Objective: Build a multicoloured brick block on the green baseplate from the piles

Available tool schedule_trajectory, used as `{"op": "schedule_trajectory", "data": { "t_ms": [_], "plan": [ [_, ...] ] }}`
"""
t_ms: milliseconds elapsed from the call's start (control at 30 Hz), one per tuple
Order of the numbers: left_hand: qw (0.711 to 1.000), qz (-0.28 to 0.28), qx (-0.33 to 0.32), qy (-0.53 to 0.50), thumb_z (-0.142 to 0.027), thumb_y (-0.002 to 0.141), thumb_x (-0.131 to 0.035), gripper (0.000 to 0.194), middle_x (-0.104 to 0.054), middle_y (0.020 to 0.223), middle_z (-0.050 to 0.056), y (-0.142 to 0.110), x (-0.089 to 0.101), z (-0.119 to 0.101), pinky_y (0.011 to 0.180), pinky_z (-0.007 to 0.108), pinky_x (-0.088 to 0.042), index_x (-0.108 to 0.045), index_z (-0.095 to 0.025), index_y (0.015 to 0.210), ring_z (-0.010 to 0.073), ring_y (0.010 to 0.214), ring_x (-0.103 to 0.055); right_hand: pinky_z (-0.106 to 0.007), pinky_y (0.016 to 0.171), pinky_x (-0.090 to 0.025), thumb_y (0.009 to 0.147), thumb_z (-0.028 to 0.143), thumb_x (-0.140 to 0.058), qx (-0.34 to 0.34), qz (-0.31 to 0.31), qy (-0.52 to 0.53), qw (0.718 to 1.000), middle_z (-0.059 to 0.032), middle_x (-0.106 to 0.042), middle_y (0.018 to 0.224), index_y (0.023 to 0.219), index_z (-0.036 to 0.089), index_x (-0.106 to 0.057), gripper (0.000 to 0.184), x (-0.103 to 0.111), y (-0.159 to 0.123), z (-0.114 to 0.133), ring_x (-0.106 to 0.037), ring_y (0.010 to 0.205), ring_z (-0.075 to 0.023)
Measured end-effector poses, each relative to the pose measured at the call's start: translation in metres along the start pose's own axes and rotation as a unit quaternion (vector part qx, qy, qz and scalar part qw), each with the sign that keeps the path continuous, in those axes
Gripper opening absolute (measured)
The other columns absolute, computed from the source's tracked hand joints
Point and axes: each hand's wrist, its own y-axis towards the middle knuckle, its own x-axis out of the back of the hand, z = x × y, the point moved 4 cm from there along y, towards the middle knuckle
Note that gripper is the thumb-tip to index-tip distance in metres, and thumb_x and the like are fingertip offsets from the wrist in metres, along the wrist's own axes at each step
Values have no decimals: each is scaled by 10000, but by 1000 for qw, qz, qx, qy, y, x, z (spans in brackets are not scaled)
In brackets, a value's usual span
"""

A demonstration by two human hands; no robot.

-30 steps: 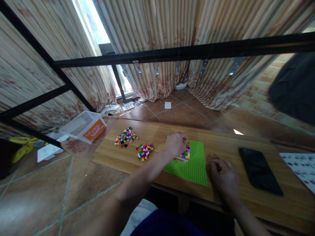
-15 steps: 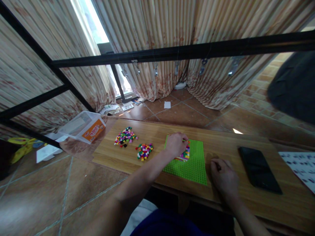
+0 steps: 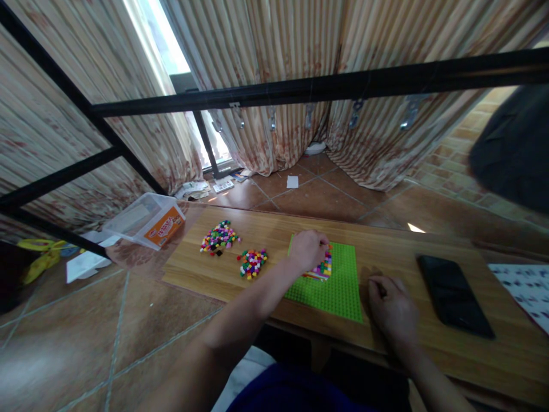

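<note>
**Left hand over brick build, grip unclear**

My left hand (image 3: 306,252), fingers bent nearly together, covers the left part of the brick build (image 3: 325,270), nearer the far edge of the green baseplate (image 3: 343,294). Fingertips too small to read; cannot tell whether they pinch anything. My right hand (image 3: 392,306) rests loosely curled on the table (image 3: 274,229), beside the baseplate's right edge, palm hidden.
</note>
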Motion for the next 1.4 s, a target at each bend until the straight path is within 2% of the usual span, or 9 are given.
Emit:
{"op": "schedule_trajectory", "data": {
  "t_ms": [467,933,1200,1400],
  "plan": [
    [996,30,-22,78,-211,921,-580,221,-777,1019,89,3,6,-7,887,339,-540,-787,-204,998,228,968,-705,-324,717,-430,942,411,-458,6,1,-8,1000,-92,-679,940,913,180,-698,334,2,0,2,-589,803,-196],
    [997,28,-48,44,-249,965,-591,211,-783,1067,66,0,6,-5,918,330,-540,-788,-216,1032,213,1004,-707,-327,751,-442,949,399,-455,13,-7,-10,1000,-83,-678,916,893,186,-696,326,4,1,5,-594,815,-196],
    [999,35,-20,20,-270,938,-636,186,-785,1026,58,5,7,-2,899,315,-544,-805,-228,1004,213,994,-709,-327,745,-442,942,410,-456,8,-3,-3,1000,-85,-676,931,912,190,-698,328,3,0,3,-589,813,-193],
    [998,45,-35,22,-268,926,-639,182,-781,1002,61,8,7,-1,897,326,-546,-810,-220,965,220,981,-706,-316,741,-437,944,404,-460,11,-3,-7,1000,-77,-675,926,911,186,-691,320,2,0,3,-592,818,-192]
  ]
}}
